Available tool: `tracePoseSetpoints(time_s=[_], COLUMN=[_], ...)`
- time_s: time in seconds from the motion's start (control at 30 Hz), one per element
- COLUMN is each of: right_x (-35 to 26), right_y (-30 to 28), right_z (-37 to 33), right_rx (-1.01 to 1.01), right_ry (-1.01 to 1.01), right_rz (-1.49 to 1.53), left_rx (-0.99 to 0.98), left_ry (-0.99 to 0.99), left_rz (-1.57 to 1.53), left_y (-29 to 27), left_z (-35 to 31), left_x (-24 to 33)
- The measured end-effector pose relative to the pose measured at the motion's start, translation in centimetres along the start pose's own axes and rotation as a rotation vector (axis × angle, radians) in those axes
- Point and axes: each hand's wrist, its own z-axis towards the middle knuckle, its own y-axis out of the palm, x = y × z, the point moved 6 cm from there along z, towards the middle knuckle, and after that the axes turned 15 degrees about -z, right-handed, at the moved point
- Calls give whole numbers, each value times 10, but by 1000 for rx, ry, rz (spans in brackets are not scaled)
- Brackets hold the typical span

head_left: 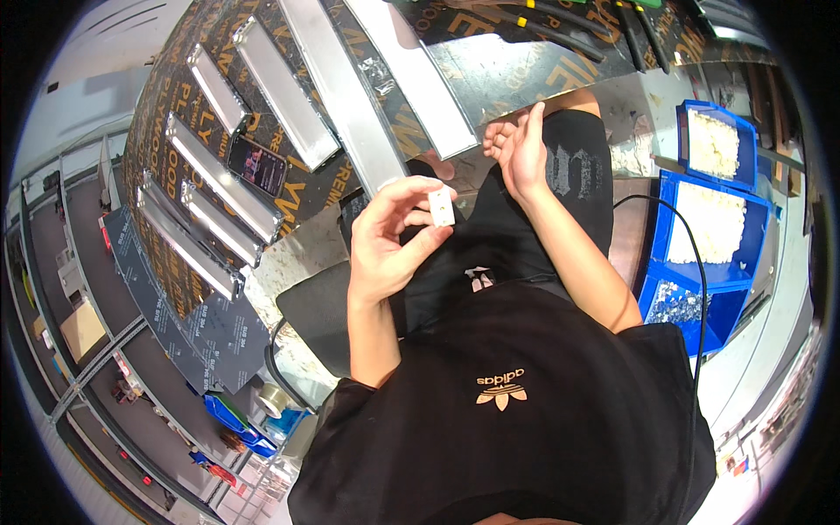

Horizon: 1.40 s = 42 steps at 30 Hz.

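Observation:
Between thumb and fingers, my left hand (391,241) pinches a small white block (442,207) with small holes in its face. It is held up over my lap, just short of the table edge. My right hand (523,156) is off to the right above my thigh, thumb apart and fingers loosely bent, with nothing seen in it. Beyond both hands, long silvery metal profiles lie on the table; the nearest profile (354,96) runs up to my left hand, and a wider pale one (420,79) ends close to my right hand.
The dark printed plywood table (337,188) also bears several shorter profiles (284,96) and a phone (258,166) with a lit screen. Black-handled tools (560,31) lie at the far side. On my right, blue bins (652,249) hold white pieces and small shiny parts. Shelving (83,376) stands left.

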Motion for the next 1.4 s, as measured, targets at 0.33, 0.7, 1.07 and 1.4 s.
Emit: tracePoseSetpoints(time_s=[0.33, 0.7, 1.07, 1.4], right_x=[4, 1, 2, 6], right_y=[6, 6, 5, 4], right_z=[3, 0, -1, 1], right_rx=[-87, -139, -116, -119], right_ry=[51, 5, 16, 13], right_rz=[99, 83, 64, 57], left_rx=[37, -35, 46, 122], left_ry=[28, 60, 47, 7], left_rz=[-88, -1104, -1072, -1183], left_y=[1, 9, -4, -10], left_z=[-4, -11, -11, -13], left_x=[-2, -22, -26, -25])
